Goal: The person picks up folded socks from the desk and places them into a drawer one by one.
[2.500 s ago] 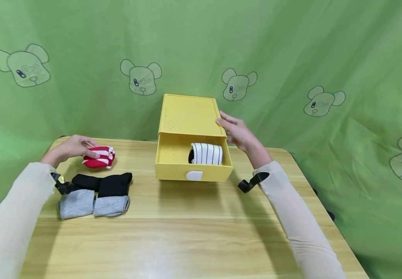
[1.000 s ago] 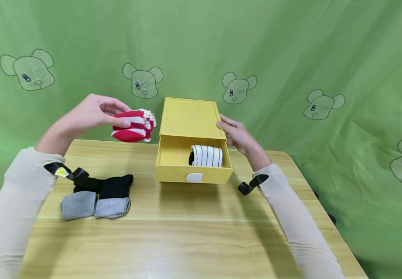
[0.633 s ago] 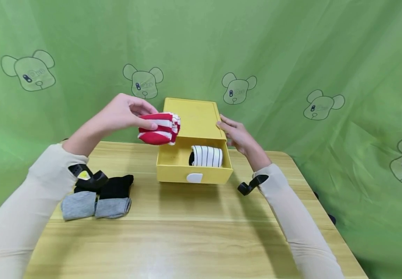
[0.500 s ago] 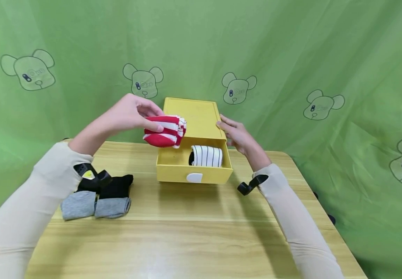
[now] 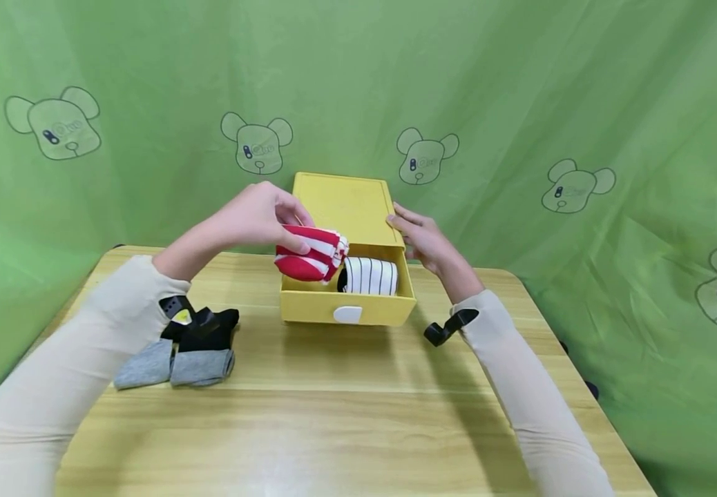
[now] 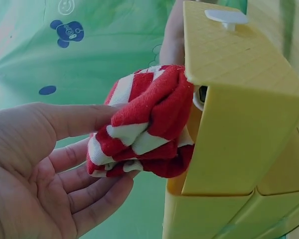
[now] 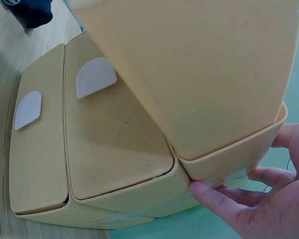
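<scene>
Pinching a soft-looking, probably light red-and-white sock bundle [image 5: 320, 257], best held mid-roll, we are hovering our left hand [image 5: 265, 215] over the open drawer [image 5: 309, 307]; our right hand [image 5: 425, 240] is loosely touching the yellow cabinet [image 5: 349, 207].

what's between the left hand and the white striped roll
In the head view, the red-and-white bundle, held in the left hand, lies between that hand and the white striped roll.
</scene>
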`<state>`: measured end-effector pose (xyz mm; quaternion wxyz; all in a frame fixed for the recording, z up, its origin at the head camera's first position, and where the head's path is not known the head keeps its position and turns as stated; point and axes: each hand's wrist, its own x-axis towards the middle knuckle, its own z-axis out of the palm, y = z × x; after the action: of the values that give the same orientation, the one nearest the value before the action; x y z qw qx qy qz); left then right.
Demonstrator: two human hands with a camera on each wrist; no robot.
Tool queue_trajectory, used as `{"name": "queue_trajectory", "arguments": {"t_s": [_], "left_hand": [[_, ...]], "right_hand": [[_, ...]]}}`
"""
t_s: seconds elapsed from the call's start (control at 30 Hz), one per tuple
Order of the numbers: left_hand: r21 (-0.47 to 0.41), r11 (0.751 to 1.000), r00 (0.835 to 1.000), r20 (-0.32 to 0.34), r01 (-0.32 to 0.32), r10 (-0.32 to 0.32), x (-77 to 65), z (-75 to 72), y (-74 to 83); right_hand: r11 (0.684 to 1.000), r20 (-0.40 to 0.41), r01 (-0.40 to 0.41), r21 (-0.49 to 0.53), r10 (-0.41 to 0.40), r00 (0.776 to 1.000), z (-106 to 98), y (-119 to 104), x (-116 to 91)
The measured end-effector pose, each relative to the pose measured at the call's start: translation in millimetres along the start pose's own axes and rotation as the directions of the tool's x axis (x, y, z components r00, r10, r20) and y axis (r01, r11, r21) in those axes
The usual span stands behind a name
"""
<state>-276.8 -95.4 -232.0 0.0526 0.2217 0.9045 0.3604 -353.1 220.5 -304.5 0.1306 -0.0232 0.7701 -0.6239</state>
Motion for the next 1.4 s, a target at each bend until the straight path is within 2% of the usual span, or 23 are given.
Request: {"name": "queue_trajectory", "arguments": {"t_s": [0.3, 0.57, 0.8, 0.97, 1.1, 1.27, 1.4], "left_hand": [[0.094, 0.996, 1.000, 0.014, 0.007, -0.008, 5.7, 5.6, 6.2], [0.218, 0.976, 0.999, 0.016, 0.028, -0.032, 11.8, 10.8, 15.3], [0.226, 0.972, 0.997, 0.024, 0.071, -0.078, 14.2, 18.1, 21.5], [0.220, 0.975, 0.999, 0.040, -0.003, -0.006, 13.5, 22.0, 15.3], [0.247, 0.965, 0.993, 0.093, -0.093, 0.072, 12.2, 25.8, 8.5], [0.307, 0.939, 0.978, 0.181, -0.153, 0.100, 10.9, 25.8, 5.0], [0.325, 0.931, 0.969, 0.228, -0.167, 0.094, 12.6, 24.3, 5.4]], "right_hand": [[1.000, 0.000, -0.007, -0.011, 0.007, 1.000, -1.3, -0.2, 0.6], [1.000, 0.002, -0.009, -0.007, 0.009, 1.000, -1.6, -0.3, 1.1], [1.000, 0.000, -0.016, 0.003, 0.016, 1.000, -0.4, -1.4, -0.9], [1.000, 0.002, -0.016, 0.001, 0.016, 1.000, -0.1, -1.4, -1.4], [1.000, -0.001, -0.015, -0.002, 0.015, 1.000, -1.2, -1.0, -1.6], [1.000, -0.009, -0.015, 0.002, 0.015, 1.000, -1.4, -0.4, 0.3], [1.000, -0.008, -0.017, 0.002, 0.017, 1.000, -0.5, -0.5, 0.8]]}}
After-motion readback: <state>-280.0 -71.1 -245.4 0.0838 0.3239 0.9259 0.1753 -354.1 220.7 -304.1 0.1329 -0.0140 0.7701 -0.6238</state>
